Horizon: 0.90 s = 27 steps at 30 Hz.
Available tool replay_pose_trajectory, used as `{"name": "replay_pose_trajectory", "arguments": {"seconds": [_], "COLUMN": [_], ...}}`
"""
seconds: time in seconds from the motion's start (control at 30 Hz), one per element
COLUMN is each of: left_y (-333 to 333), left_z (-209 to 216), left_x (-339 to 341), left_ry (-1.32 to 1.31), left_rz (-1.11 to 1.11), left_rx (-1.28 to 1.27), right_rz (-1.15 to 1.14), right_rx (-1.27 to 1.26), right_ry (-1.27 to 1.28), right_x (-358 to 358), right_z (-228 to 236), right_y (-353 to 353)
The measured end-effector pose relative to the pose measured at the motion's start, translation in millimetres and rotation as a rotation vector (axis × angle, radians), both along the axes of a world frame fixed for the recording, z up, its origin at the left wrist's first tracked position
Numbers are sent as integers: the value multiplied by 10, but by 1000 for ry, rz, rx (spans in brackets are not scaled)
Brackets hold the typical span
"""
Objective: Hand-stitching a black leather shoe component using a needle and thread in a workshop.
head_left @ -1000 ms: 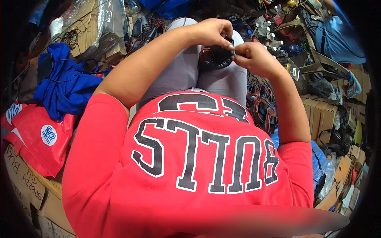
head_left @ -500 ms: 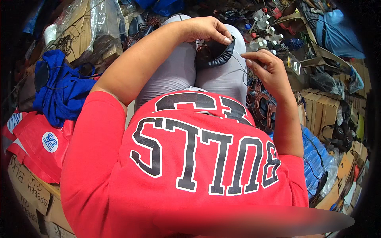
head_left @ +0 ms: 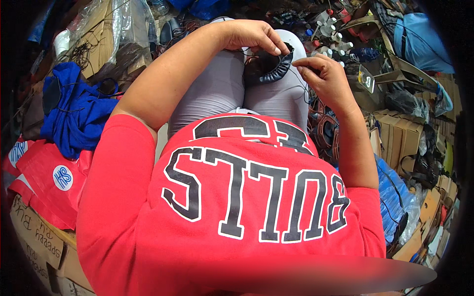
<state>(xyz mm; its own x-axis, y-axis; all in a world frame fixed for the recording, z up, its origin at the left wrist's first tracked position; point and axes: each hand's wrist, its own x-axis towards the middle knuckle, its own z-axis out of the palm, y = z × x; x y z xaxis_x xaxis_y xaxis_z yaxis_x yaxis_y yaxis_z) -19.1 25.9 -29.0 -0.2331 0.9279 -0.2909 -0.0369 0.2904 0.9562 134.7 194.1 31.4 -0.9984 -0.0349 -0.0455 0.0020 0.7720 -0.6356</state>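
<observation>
A black leather shoe upper (head_left: 274,77) with a puckered, gathered rim rests on my grey-trousered thighs. My left hand (head_left: 257,37) reaches over from the left and pinches the far right part of that rim between thumb and fingers. Just to the right, my right hand (head_left: 327,79) is closed in a pinch, fingertips close beside the rim. A thin thread runs from the leather to these fingertips; whether a needle is there too is too small to tell. Dark thread also hangs loosely below the right fingers. The inside of the upper is in shadow.
Several small bottles (head_left: 338,44) stand beyond my right hand. A wooden frame (head_left: 390,77) and stacked cardboard (head_left: 402,135) lie to the right. At left are blue cloth (head_left: 71,111), a red bag (head_left: 47,170) and plastic-wrapped cardboard (head_left: 101,39).
My right hand has moved left and slightly up, closer to the leather's rim, so the stretch of thread between them is shorter. My left hand keeps its pinch, almost unmoved.
</observation>
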Motion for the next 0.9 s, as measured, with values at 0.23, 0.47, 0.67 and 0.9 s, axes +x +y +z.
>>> {"name": "replay_pose_trajectory", "arguments": {"seconds": [0.23,0.47,0.67,0.9], "left_y": [-24,29,52,54], "left_z": [-32,6,-31,-137], "left_x": [-42,-59,-86,-109], "left_ry": [-12,26,-40,-125], "left_rz": [-26,-56,-93,-68], "left_rx": [-17,-3,39,70], "right_rz": [-9,21,77,138], "right_rx": [12,-164,-27,206], "right_ry": [57,-62,-59,150], "right_x": [-13,-123,-121,-86], "right_z": [-86,-203,39,55], "right_y": [-63,154,71,-59]}}
